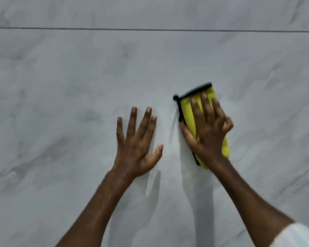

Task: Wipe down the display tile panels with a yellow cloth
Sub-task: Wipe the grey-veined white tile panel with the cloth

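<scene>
Head view: my left hand [136, 145] lies flat on the grey marbled tile panel [61, 86], fingers spread, holding nothing. At its 3 o'clock, apart from it, my right hand [209, 132] presses the folded yellow cloth [187, 113] against the panel, fingers straight and fanned. The cloth's black-trimmed edge shows past my fingertips toward 12 o'clock. A thin dark joint line [150, 29] crosses at 12 o'clock.

left hand [135, 147] on tile panel [61, 104] | cloth [189, 111] under right hand [208, 132], just right
</scene>
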`<state>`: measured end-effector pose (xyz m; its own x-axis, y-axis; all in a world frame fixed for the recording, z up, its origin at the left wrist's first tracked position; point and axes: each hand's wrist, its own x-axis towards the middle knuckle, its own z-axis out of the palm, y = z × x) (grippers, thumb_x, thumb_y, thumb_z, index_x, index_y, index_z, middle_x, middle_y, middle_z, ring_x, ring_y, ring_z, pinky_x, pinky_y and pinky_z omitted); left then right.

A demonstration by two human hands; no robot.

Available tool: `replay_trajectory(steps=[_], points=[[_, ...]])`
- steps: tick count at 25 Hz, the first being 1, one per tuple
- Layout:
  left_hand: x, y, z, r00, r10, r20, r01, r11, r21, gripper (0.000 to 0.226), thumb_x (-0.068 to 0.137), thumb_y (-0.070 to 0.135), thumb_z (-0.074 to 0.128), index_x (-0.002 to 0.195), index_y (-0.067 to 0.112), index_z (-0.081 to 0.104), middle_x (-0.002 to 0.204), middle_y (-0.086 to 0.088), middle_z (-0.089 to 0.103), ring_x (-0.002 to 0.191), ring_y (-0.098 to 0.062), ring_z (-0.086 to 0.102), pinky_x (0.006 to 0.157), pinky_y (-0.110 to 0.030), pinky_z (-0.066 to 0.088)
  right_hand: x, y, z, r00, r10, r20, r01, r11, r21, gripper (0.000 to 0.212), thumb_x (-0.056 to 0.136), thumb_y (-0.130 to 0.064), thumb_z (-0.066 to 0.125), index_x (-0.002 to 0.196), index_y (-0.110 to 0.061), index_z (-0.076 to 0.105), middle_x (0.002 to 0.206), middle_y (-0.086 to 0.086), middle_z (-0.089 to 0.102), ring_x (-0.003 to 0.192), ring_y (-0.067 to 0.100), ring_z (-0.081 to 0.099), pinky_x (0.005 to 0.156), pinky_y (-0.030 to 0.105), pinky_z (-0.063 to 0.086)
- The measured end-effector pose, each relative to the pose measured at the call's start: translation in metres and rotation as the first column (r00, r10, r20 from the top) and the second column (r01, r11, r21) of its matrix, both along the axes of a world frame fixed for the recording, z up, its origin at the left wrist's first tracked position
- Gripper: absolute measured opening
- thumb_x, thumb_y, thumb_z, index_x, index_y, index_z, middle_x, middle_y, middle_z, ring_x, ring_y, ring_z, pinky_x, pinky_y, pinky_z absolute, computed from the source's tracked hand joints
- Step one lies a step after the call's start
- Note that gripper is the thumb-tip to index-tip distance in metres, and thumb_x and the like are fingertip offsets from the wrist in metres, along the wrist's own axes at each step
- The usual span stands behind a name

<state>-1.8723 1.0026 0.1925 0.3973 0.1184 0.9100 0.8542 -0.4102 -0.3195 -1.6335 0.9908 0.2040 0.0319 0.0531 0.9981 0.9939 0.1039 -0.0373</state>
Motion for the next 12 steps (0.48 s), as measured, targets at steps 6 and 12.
replay_trajectory(steps=[6, 12], points=[[0.009, 0.01, -0.059, 0.994, 0.113, 0.011, -0.113, 0.994, -0.005, 0.076, 0.101, 0.047, 0.053, 0.161, 0.004, 0.032, 0.169, -0.018, 0.025, 0.159, -0.037, 0.011, 0.125, -0.067, 0.009, 0.001, -0.005, -0.103, 0.998, 0.011, 0.067, -0.004, 0.994, -0.105, 0.066, 0.099, -0.059, 0.05, 0.157, -0.031, 0.036, 0.167, 0.003, 0.03, 0.151, 0.032, 0.029, 0.099, 0.06, 0.036], [0.012, 0.011, -0.063, 0.996, 0.08, 0.045, -0.081, 0.997, 0.017, 0.074, 0.103, 0.047, 0.051, 0.16, 0.003, 0.034, 0.167, -0.02, 0.03, 0.155, -0.044, 0.023, 0.124, -0.068, 0.012, -0.012, 0.0, -0.062, 0.997, -0.03, -0.07, 0.031, 1.0, 0.003, 0.066, 0.097, -0.058, 0.056, 0.155, -0.028, 0.044, 0.164, 0.005, 0.041, 0.149, 0.031, 0.036, 0.1, 0.055, 0.033]])
